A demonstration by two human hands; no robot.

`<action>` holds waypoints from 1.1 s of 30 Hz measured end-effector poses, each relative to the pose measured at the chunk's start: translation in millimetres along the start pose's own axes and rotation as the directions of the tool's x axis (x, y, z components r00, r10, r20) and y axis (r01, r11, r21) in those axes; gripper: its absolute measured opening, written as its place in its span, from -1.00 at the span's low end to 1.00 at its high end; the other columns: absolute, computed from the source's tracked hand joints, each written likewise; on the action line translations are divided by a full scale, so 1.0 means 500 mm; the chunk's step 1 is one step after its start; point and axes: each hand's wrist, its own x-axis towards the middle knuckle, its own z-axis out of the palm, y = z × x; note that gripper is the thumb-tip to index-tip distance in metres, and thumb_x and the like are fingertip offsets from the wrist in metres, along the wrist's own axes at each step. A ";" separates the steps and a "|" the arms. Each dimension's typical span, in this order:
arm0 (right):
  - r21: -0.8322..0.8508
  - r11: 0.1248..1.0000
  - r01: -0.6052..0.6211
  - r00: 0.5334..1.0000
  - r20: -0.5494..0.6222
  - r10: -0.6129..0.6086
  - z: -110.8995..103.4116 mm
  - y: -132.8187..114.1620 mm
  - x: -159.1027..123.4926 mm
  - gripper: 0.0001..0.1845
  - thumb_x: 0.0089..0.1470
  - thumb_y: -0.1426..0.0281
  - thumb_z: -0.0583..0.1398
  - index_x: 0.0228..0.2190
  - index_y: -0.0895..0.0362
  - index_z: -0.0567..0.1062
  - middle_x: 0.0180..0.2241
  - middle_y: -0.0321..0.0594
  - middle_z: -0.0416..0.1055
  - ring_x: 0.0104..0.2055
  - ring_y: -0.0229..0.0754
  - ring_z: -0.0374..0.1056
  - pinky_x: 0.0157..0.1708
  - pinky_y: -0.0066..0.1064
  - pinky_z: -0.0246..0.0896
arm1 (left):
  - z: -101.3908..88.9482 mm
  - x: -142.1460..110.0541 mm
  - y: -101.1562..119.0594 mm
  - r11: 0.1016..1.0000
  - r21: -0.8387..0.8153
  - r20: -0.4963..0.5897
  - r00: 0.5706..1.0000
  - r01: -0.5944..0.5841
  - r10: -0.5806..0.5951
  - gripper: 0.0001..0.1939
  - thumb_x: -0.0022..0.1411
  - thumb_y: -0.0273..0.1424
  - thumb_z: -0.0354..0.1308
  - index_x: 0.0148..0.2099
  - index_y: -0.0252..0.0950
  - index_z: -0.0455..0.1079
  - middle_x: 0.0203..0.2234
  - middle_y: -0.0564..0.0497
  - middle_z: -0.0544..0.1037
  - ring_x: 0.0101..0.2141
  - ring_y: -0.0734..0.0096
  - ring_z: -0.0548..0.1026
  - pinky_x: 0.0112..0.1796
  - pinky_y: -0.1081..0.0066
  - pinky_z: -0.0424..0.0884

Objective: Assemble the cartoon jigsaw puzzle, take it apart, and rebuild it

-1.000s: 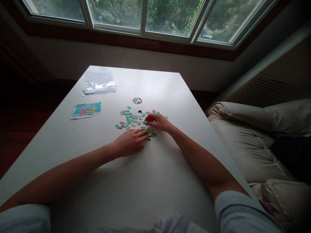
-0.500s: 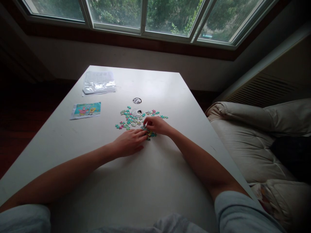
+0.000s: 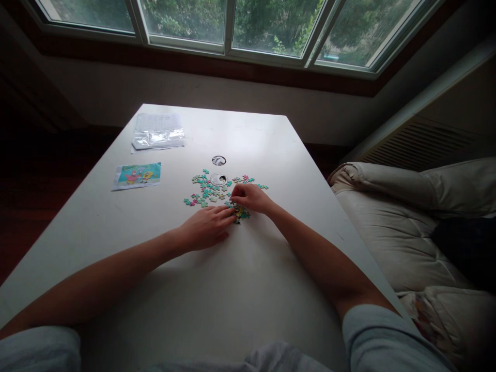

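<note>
Several small teal, pink and yellow jigsaw pieces [image 3: 207, 192] lie scattered in the middle of the white table [image 3: 232, 289]. A small joined cluster of pieces [image 3: 240, 213] sits at the near side of the scatter. My left hand [image 3: 207, 227] rests flat beside that cluster, its fingertips touching it. My right hand [image 3: 250, 199] hovers over the cluster with fingers curled in a pinch on a puzzle piece at its far edge. Much of the piece is hidden by the fingers.
A picture card with cartoon figures [image 3: 137, 175] lies left of the scatter. Further back is a clear plastic bag on paper [image 3: 158, 132]. Two round metal lids [image 3: 218, 179] sit by the pieces. A cushioned sofa [image 3: 406, 227] stands to the right.
My right hand drew back from the loose pieces toward the joined cluster and lowered its pinched fingers onto it. The left hand stayed put.
</note>
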 end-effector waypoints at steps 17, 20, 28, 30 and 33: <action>-0.172 0.984 -0.043 0.999 -0.032 0.038 0.006 -0.008 -0.001 -0.92 0.04 0.37 0.31 -0.45 0.12 0.56 -0.47 -0.33 0.50 -0.41 -0.30 0.31 -0.40 -0.47 0.04 | 0.003 0.001 -0.001 1.000 0.011 0.009 1.000 -0.002 0.002 -0.49 0.38 -0.29 0.09 0.32 -0.30 0.26 0.27 -0.19 0.37 0.25 0.07 0.33 0.21 0.11 0.31; -0.188 0.982 -0.035 0.999 -0.014 0.033 0.004 -0.007 -0.001 -0.91 0.04 0.37 0.30 -0.46 0.12 0.54 -0.48 -0.34 0.48 -0.42 -0.30 0.28 -0.41 -0.47 0.00 | 0.002 0.001 -0.001 1.000 0.016 0.014 1.000 -0.001 0.001 -0.48 0.39 -0.28 0.08 0.33 -0.30 0.25 0.28 -0.19 0.36 0.25 0.07 0.33 0.21 0.11 0.30; -0.242 0.969 0.055 0.998 -0.001 -0.057 -0.001 -0.004 -0.004 -0.91 0.07 0.38 0.30 -0.44 0.12 0.52 -0.46 -0.33 0.45 -0.39 -0.29 0.25 -0.36 -0.46 -0.02 | 0.000 0.001 -0.001 1.000 0.014 0.002 1.000 -0.002 0.002 -0.49 0.39 -0.27 0.09 0.32 -0.29 0.26 0.27 -0.20 0.37 0.25 0.09 0.33 0.21 0.13 0.31; -0.258 0.963 0.081 0.997 0.002 -0.083 0.000 -0.001 -0.004 -0.91 0.07 0.38 0.30 -0.43 0.12 0.52 -0.44 -0.32 0.45 -0.38 -0.28 0.25 -0.34 -0.46 -0.01 | 0.000 0.002 -0.001 1.000 0.012 0.005 1.000 -0.003 0.003 -0.48 0.39 -0.27 0.09 0.32 -0.30 0.26 0.27 -0.21 0.38 0.25 0.08 0.34 0.21 0.13 0.30; -0.273 0.957 0.096 0.995 0.002 -0.099 0.001 0.003 -0.003 -0.91 0.07 0.38 0.30 -0.44 0.12 0.52 -0.44 -0.32 0.45 -0.37 -0.28 0.25 -0.33 -0.46 -0.01 | 0.000 0.003 -0.001 1.000 0.011 0.009 1.000 -0.003 0.003 -0.48 0.39 -0.28 0.09 0.32 -0.31 0.26 0.26 -0.21 0.38 0.24 0.08 0.34 0.21 0.12 0.30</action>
